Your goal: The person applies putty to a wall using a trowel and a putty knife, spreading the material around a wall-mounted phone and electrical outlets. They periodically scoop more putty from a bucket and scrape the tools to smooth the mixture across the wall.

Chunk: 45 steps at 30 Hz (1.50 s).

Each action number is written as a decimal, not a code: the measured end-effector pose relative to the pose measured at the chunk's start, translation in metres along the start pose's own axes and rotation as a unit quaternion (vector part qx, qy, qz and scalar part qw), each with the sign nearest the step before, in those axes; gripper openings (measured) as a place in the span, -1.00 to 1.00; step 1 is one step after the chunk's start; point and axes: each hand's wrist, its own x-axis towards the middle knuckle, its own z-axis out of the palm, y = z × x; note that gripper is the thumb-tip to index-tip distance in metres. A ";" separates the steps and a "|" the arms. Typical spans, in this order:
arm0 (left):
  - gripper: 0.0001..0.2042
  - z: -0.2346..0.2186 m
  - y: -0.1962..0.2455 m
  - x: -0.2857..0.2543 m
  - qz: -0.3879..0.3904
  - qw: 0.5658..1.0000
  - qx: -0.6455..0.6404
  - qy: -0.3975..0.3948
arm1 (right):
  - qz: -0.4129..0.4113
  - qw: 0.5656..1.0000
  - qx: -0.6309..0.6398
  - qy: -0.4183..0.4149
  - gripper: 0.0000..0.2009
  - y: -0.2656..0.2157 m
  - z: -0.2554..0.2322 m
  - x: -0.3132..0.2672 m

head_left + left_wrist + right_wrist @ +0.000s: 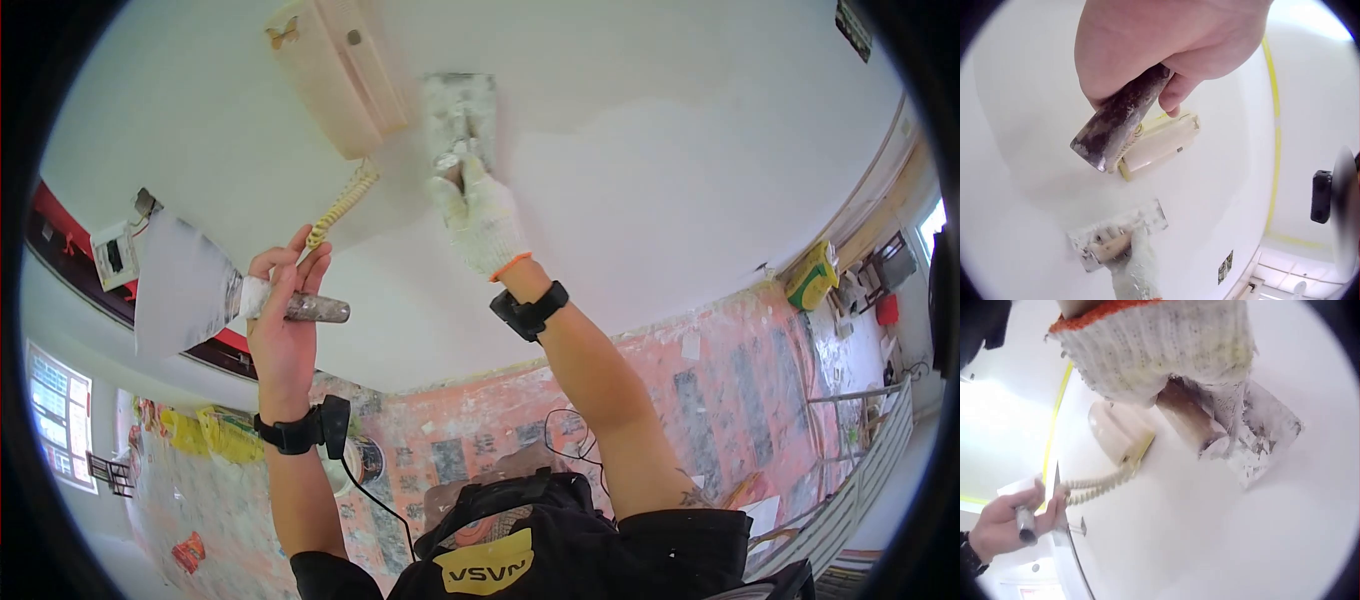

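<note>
My bare left hand (284,350) grips the dark, worn handle of a wide putty knife (185,285), its pale blade pointing left. Fingers of that hand also hold the coiled cord (345,205) of a cream wall intercom phone (335,80), drawing it out from the wall. My right hand (482,228), in a white knit glove with an orange cuff, grips a plastering trowel (460,100) by its wooden handle (1185,415). The trowel's plaster-smeared plate lies close against the white wall (640,200), right of the phone. In the left wrist view the phone hangs behind the putty knife's handle (1119,125).
A faintly darker patch (600,110) shows on the wall right of the trowel. Below, a pink patterned floor covering (480,415) is streaked white. A bucket (370,462) stands near the left forearm, yellow bags (235,435) lie farther left, and a metal frame (870,450) stands at right.
</note>
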 end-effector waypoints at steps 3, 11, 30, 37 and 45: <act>-0.88 0.003 0.002 -0.001 0.000 1.000 0.011 0.007 | 0.059 0.998 0.016 0.028 -0.62 0.006 -0.048 0.003; -0.87 0.009 0.003 0.000 0.013 1.000 0.021 0.017 | 0.131 0.974 0.137 0.125 -0.86 0.056 -0.173 0.000; -0.86 0.018 0.012 0.004 0.034 0.999 -0.033 -0.013 | 0.009 0.960 -0.034 -0.278 -0.56 0.004 0.063 -0.013; -0.88 0.002 0.004 0.001 -0.009 0.999 -0.034 -0.035 | -0.019 0.932 0.097 -0.349 -0.57 0.079 0.109 -0.075; -0.85 0.004 -0.016 -0.007 -0.027 0.997 -0.057 -0.043 | 0.163 0.982 -0.019 -0.090 -0.76 -0.003 -0.034 -0.042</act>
